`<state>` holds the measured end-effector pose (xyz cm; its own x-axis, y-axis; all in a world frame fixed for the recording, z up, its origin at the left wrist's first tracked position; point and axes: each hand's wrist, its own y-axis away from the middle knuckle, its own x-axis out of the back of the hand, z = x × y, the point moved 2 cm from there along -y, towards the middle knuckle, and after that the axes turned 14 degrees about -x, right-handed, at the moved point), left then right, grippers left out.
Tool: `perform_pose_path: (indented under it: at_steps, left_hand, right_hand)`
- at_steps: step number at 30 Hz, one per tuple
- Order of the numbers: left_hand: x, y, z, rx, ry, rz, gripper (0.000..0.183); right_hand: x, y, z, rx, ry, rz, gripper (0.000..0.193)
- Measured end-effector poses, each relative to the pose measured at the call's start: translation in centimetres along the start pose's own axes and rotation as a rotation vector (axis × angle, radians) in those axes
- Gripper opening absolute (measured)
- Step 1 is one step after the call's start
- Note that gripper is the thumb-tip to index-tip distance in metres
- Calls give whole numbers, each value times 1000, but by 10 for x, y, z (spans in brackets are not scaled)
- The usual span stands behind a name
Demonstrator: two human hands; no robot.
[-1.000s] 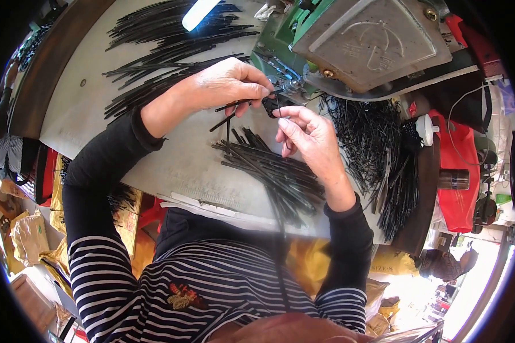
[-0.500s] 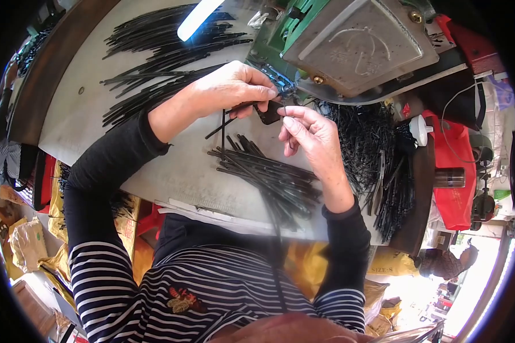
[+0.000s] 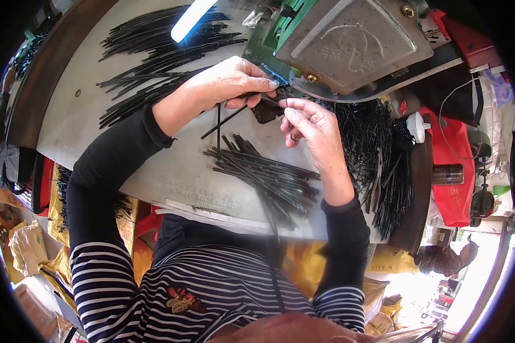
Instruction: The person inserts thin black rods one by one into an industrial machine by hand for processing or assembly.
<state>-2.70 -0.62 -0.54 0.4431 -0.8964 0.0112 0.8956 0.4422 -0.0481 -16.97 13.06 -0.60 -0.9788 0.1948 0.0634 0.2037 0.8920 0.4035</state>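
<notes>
Both my hands meet at the work end of a green and grey machine, which looks like a sewing machine [image 3: 355, 46]. My left hand [image 3: 229, 83] is closed in a pinch on a thin black strip [image 3: 218, 128], whose free length hangs below the fingers over the table. Closed as well, my right hand [image 3: 313, 123] pinches thumb against forefinger on a thin dark strand [image 3: 286, 96] just under the machine head. A dark flat plate [image 3: 266, 112] lies between the two hands. The fingertips hide where strip and machine meet.
Long black strips [image 3: 166, 46] lie in bundles at the far left of the pale table [image 3: 68, 126]. A smaller pile [image 3: 263, 171] sits nearer me. Right of my right hand spreads a tangled black heap [image 3: 363, 137]. A lit tube lamp [image 3: 193, 20] hangs above.
My view has shifted slightly. Both hands have moved a little away from me, toward the machine head, keeping their pinches.
</notes>
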Motion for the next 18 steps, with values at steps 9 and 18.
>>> perform_pose_path:
  at_steps: [9, 18]
  left_hand:
    - [-4, 6, -2, -61, -70, 38, 32]
    - [-12, 33, 20, -268, -494, -167, 23]
  right_hand:
    - [7, -3, 11, 78, -357, 197, 24]
    - [14, -9, 24, 135, -604, 40, 18]
